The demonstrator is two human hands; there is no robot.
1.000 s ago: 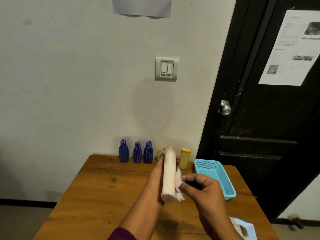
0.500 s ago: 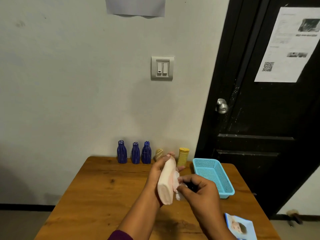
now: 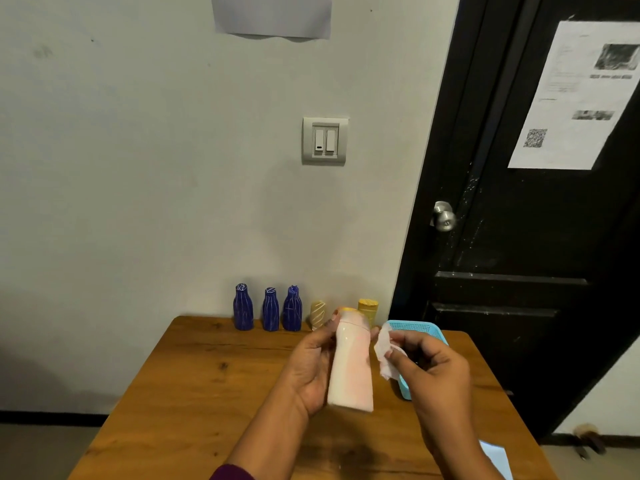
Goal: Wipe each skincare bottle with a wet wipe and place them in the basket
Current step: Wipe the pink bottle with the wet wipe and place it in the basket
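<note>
The pink bottle (image 3: 350, 367) was the thing in work, but by size the wooden table (image 3: 194, 386) came first, carrying everything and standing against the wall. The blue basket (image 3: 420, 328) sat near its right edge, mostly hidden behind the right hand, close enough, I judge, for a short drop-off once wiping ended. The pink bottle itself was held up over the middle of the table, cap away from the person and tilted slightly, so its whole side faced the wipe. The left hand (image 3: 311, 368) wrapped it from the left, fingers curled behind and thumb near the neck, a steady hold for rubbing against. The right hand (image 3: 433, 372) hovered just right of the bottle, fingertips pinching the wet wipe (image 3: 384, 355), which stood just apart from the bottle's side. Along the far edge stood 3 dark blue bottles (image 3: 270, 310), a striped beige bottle (image 3: 317, 314) and a yellow bottle (image 3: 367, 306), lined up awaiting their turn, by my reading. Whether the basket held anything, I could not tell
</note>
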